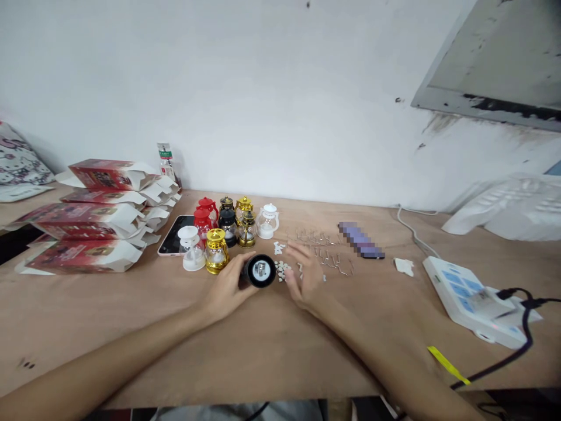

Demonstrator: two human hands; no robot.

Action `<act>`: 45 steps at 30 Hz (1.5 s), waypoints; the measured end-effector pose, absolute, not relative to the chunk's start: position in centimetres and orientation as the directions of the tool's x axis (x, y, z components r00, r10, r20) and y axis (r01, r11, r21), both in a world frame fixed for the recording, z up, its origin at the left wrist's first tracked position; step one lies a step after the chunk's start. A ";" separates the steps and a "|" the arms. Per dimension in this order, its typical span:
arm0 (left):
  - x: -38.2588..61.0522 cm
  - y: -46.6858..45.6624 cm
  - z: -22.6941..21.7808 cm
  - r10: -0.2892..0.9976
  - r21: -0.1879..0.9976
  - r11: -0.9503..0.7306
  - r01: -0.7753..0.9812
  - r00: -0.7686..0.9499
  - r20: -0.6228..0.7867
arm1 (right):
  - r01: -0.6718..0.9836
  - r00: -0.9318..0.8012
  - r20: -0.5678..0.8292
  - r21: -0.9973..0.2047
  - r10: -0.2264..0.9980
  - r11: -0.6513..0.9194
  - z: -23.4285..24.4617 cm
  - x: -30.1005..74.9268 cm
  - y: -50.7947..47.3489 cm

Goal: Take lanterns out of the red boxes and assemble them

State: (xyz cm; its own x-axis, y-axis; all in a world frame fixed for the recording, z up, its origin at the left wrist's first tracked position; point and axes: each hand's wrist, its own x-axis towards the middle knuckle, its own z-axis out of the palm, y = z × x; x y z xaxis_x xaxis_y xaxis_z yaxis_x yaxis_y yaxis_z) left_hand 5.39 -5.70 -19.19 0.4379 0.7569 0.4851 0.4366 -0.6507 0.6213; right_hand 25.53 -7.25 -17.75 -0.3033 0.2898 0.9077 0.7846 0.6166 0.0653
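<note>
My left hand (pixel 228 287) is wrapped around a small black lantern (pixel 259 271), held on its side with the open base facing me. My right hand (pixel 305 275) hovers with fingers spread over a scatter of tiny white parts (pixel 283 270) on the wooden table (pixel 131 316). Thin metal wire hooks (pixel 326 248) lie just beyond that hand. Behind the held lantern stands a cluster of little lanterns: red (pixel 204 215), black (pixel 228 225), gold (pixel 216 251) and white (pixel 191 248).
Stacked red and white cartons (pixel 96 222) sit at the left, a phone (pixel 175 235) beside them. A bottle (pixel 166 161) stands by the wall. A white device with a black cable (pixel 473 298) lies at the right, near a yellow strip (pixel 447 365).
</note>
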 end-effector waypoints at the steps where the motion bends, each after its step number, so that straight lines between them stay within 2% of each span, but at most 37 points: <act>1: 5.4 -5.7 -19.1 0.762 0.627 -0.645 0.437 0.433 0.482 | 0.842 -0.267 0.888 0.025 0.375 0.540 -17.4 26.0 -7.0; 3: 5.4 -5.8 -19.0 0.765 0.634 -0.641 0.433 0.426 0.483 | 0.944 -0.212 0.758 -0.005 0.616 0.331 -16.5 26.7 -6.8; 5: 5.4 -5.8 -18.9 0.765 0.636 -0.641 0.429 0.427 0.483 | 0.991 -0.130 0.533 0.053 0.836 0.120 -15.6 27.1 -7.1; 7: 5.5 -5.9 -18.9 0.766 0.635 -0.639 0.434 0.429 0.478 | 0.989 -0.031 0.335 0.150 0.942 -0.020 -15.0 27.0 -7.7; 10: 5.5 -5.9 -18.9 0.770 0.632 -0.636 0.444 0.425 0.476 | 0.968 0.019 0.181 0.243 0.983 -0.064 -14.7 26.5 -8.6; 14: 5.4 -5.8 -18.9 0.759 0.626 -0.648 0.435 0.440 0.480 | 0.968 -0.010 0.081 0.253 0.997 -0.011 -15.0 26.3 -8.5; 19: 5.3 -5.8 -19.0 0.751 0.622 -0.657 0.427 0.440 0.492 | 0.971 0.016 0.057 0.239 0.998 -0.029 -14.9 26.7 -8.0; 23: 5.4 -5.8 -19.1 0.759 0.623 -0.649 0.437 0.431 0.488 | 0.975 0.017 0.133 0.219 0.991 -0.046 -14.7 26.8 -8.0; 25: 5.5 -5.8 -19.2 0.761 0.624 -0.646 0.439 0.427 0.488 | 0.987 -0.023 0.273 0.158 0.962 -0.022 -14.8 26.8 -8.0; 27: 5.5 -5.8 -19.2 0.765 0.627 -0.642 0.441 0.423 0.486 | 0.995 -0.095 0.516 0.044 0.851 0.085 -14.9 26.6 -8.2; 29: 5.5 -5.7 -19.2 0.768 0.629 -0.639 0.443 0.423 0.482 | 0.951 -0.163 0.746 -0.056 0.646 0.305 -15.1 26.3 -8.5; 31: 5.5 -5.7 -19.2 0.764 0.627 -0.642 0.441 0.428 0.482 | 0.841 -0.216 0.874 -0.060 0.436 0.537 -15.2 25.9 -8.9; 34: 5.5 -5.7 -19.4 0.754 0.622 -0.655 0.429 0.432 0.495 | 0.698 -0.321 0.925 0.086 0.203 0.711 -15.5 25.2 -9.3; 37: 5.5 -5.7 -19.5 0.748 0.621 -0.661 0.421 0.431 0.505 | 0.635 -0.415 0.908 0.241 0.061 0.734 -16.1 24.7 -9.2; 40: 5.5 -5.7 -19.4 0.743 0.620 -0.667 0.413 0.434 0.510 | 0.604 -0.463 0.886 0.302 0.016 0.737 -16.9 24.6 -8.8; 45: 5.5 -5.8 -19.3 0.745 0.618 -0.664 0.421 0.432 0.508 | 0.594 -0.558 0.828 0.356 0.051 0.722 -17.5 25.2 -8.6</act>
